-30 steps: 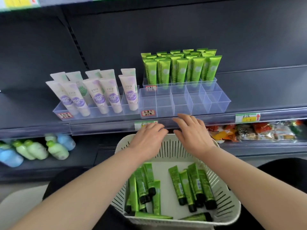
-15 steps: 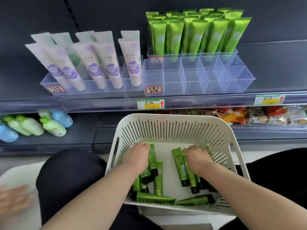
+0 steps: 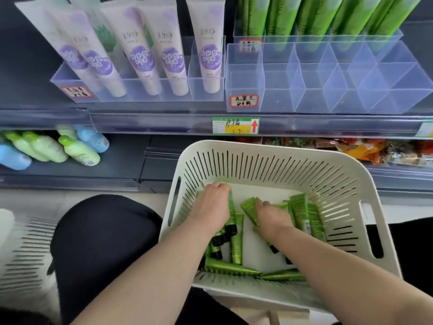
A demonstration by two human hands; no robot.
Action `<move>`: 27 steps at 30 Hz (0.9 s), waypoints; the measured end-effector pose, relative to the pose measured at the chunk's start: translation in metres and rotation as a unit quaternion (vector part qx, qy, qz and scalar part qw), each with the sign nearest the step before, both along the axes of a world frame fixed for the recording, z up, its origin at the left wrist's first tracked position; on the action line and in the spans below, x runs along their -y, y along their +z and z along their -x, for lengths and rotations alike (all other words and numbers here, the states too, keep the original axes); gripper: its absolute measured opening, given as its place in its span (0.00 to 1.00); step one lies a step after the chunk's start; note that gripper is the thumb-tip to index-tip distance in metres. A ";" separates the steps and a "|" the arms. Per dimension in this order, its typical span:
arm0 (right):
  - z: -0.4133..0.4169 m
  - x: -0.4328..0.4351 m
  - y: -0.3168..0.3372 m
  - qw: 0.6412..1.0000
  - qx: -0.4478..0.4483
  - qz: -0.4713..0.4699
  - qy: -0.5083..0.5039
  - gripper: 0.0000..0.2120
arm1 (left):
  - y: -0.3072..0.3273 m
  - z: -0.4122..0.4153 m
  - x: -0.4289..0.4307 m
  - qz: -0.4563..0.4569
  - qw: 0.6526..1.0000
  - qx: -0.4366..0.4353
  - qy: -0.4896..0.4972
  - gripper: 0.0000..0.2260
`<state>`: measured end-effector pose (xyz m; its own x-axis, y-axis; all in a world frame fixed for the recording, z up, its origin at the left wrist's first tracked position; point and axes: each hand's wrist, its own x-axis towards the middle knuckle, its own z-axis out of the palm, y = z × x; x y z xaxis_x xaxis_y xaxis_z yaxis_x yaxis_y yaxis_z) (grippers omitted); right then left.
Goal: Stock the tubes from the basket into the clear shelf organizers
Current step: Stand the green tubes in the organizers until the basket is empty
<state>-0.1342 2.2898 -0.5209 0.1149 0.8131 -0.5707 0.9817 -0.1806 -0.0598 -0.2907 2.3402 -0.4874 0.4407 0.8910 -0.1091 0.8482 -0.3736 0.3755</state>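
Note:
A white slotted basket [image 3: 269, 160] sits on my lap and holds several green tubes with black caps [image 3: 236, 242]. My left hand [image 3: 212, 205] is down in the basket's left side, fingers curled round a green tube. My right hand [image 3: 271, 215] lies on the right pile and grips green tubes [image 3: 249, 208] there. On the shelf above stands a clear divided organizer [image 3: 328, 87]; its front compartments hold nothing, while green tubes [image 3: 328, 12] stand upright in its back rows.
A second clear organizer [image 3: 140, 95] to the left holds white and purple tubes [image 3: 168, 55]. Green and blue bottles [image 3: 70, 148] lie on the lower shelf at left, snack packets [image 3: 375, 151] at right. Another white basket [image 3: 21, 249] sits at my left knee.
Both hands dropped from the shelf edge into the basket and closed on green tubes. The view has moved closer to the shelf and tilted down.

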 end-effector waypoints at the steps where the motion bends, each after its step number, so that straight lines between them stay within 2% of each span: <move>1: 0.004 -0.001 -0.002 1.000 0.005 -0.004 -0.007 0.36 | 0.000 0.000 0.000 0.001 1.000 0.001 0.005 0.17; 5: 0.010 -0.005 -0.002 0.996 -0.040 -0.019 -0.072 0.38 | 0.000 0.001 -0.003 0.007 1.000 -0.002 0.014 0.18; 13: -0.008 0.002 -0.002 0.988 -0.117 -0.063 -0.074 0.31 | -0.005 0.001 -0.004 0.027 0.999 -0.015 0.018 0.18; 18: -0.015 0.004 0.005 0.982 -0.163 -0.078 -0.056 0.18 | -0.003 0.000 -0.004 0.051 0.998 -0.032 0.021 0.18; 21: -0.021 0.001 0.021 0.967 -0.221 -0.100 -0.072 0.14 | -0.002 -0.007 -0.006 0.064 0.996 -0.062 0.012 0.18; 24: -0.030 0.004 0.036 0.952 -0.241 -0.168 -0.088 0.08 | -0.006 -0.019 -0.005 0.103 0.988 -0.116 -0.015 0.21; 27: -0.040 0.013 0.044 0.939 -0.247 -0.216 -0.102 0.08 | -0.018 -0.033 0.005 0.134 0.975 -0.174 -0.044 0.25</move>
